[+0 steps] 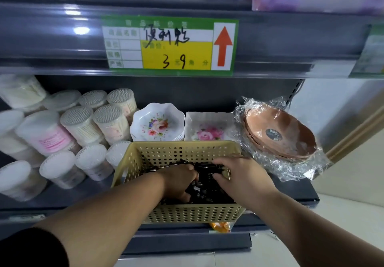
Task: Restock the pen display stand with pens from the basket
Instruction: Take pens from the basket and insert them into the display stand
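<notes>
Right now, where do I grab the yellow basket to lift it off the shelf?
Grip the basket by both end walls under the rim, one hand from each side. It is wide, open-topped and holds loose pens, so a one-sided lift would likely tip it. Left wall seems slotted.

In the grip of the left hand point(178, 181) and right hand point(241, 175) are glossy black pens point(204, 193), ringed by a beige plastic basket point(182, 150) dotted with round holes. Beyond the grip, white scalloped dishes point(158, 124) carry pink flowers; right of it, brown round bowls point(278, 133) sit in clear film.
</notes>
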